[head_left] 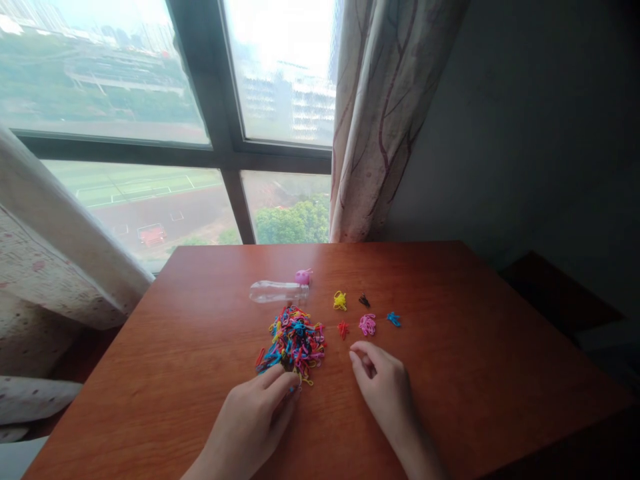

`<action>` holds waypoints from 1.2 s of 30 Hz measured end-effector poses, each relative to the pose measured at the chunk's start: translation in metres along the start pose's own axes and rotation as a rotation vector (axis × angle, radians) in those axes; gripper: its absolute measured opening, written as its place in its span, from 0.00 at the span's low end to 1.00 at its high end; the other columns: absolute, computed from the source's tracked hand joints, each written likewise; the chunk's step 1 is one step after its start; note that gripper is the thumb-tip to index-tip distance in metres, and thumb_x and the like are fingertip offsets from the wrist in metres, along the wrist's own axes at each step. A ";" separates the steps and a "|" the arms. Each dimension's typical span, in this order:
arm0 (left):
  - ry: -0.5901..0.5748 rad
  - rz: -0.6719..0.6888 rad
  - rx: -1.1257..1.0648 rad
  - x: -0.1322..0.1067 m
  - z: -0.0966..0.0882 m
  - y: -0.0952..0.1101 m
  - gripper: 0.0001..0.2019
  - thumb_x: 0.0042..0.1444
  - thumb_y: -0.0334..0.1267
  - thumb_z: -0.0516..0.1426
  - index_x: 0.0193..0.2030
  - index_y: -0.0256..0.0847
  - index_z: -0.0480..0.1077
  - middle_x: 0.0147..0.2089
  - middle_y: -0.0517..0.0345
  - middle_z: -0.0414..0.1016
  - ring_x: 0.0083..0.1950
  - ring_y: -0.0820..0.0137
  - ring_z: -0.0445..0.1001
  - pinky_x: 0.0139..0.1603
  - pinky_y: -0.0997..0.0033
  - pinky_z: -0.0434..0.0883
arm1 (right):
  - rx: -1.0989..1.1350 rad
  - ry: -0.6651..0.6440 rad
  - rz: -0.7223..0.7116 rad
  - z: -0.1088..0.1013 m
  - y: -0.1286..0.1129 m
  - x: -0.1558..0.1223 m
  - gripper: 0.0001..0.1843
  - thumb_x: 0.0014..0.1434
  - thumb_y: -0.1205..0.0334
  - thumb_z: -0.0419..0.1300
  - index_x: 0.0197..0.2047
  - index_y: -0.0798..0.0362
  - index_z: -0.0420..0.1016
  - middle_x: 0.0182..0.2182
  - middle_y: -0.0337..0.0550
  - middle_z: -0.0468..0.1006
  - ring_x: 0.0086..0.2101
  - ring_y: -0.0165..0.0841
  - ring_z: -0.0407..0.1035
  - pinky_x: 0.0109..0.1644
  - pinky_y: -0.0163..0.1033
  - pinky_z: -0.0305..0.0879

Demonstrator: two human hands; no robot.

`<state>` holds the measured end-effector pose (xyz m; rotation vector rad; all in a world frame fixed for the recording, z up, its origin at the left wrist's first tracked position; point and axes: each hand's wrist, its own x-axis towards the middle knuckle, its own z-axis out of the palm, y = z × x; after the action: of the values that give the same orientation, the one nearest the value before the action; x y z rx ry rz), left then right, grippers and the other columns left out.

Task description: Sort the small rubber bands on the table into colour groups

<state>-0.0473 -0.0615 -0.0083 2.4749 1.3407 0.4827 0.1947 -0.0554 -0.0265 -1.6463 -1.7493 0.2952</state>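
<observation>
A heap of mixed-colour small elastic bands (298,337) lies in the middle of the table. My left hand (257,410) is at the near edge of this heap, its thumb and fingers pinched together; whatever is between the fingertips is hidden. To the right of the heap, my right hand (383,377) hovers low with curled fingers, thumb and forefinger tips close together; I cannot make out anything in them. Just beyond it are a red cluster (343,329) and a pink cluster (367,325) of bands. Yellow bands (340,301), black bands (365,301) and blue bands (394,319) form separate small groups.
A clear plastic bottle (275,291) lies on its side behind the heap, with a pink cap (303,277) beside its neck. The brown wooden table (165,373) reaches back to a window (285,157) with curtains (380,113) at both sides.
</observation>
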 end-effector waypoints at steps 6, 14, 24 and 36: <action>-0.122 -0.002 0.160 0.012 -0.002 0.014 0.13 0.65 0.29 0.48 0.43 0.46 0.71 0.38 0.59 0.77 0.36 0.65 0.78 0.33 0.70 0.71 | 0.035 -0.128 -0.062 0.018 -0.020 -0.016 0.08 0.63 0.67 0.55 0.34 0.50 0.74 0.24 0.36 0.75 0.25 0.31 0.69 0.31 0.34 0.57; -0.286 -0.004 0.235 0.031 -0.009 0.025 0.10 0.60 0.25 0.53 0.39 0.42 0.73 0.41 0.56 0.79 0.40 0.60 0.80 0.38 0.64 0.74 | 0.053 -0.155 -0.086 0.015 -0.019 -0.014 0.08 0.63 0.67 0.55 0.33 0.50 0.73 0.25 0.36 0.74 0.25 0.30 0.67 0.32 0.34 0.54; -0.020 -0.078 -0.189 0.052 -0.030 0.012 0.08 0.60 0.31 0.53 0.39 0.44 0.73 0.37 0.60 0.78 0.34 0.71 0.76 0.35 0.75 0.69 | 0.082 -0.182 -0.056 0.013 -0.022 -0.015 0.08 0.62 0.68 0.55 0.33 0.50 0.73 0.25 0.36 0.74 0.27 0.30 0.67 0.33 0.35 0.54; -0.028 -0.044 0.111 0.160 -0.023 0.012 0.10 0.62 0.35 0.51 0.39 0.43 0.74 0.40 0.53 0.80 0.35 0.66 0.77 0.31 0.72 0.64 | 0.128 -0.181 -0.057 0.015 -0.020 -0.014 0.09 0.61 0.70 0.55 0.34 0.49 0.74 0.27 0.36 0.77 0.29 0.31 0.71 0.34 0.34 0.57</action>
<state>0.0340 0.0691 0.0420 2.5240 1.4453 0.3719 0.1692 -0.0673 -0.0300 -1.5152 -1.8654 0.5325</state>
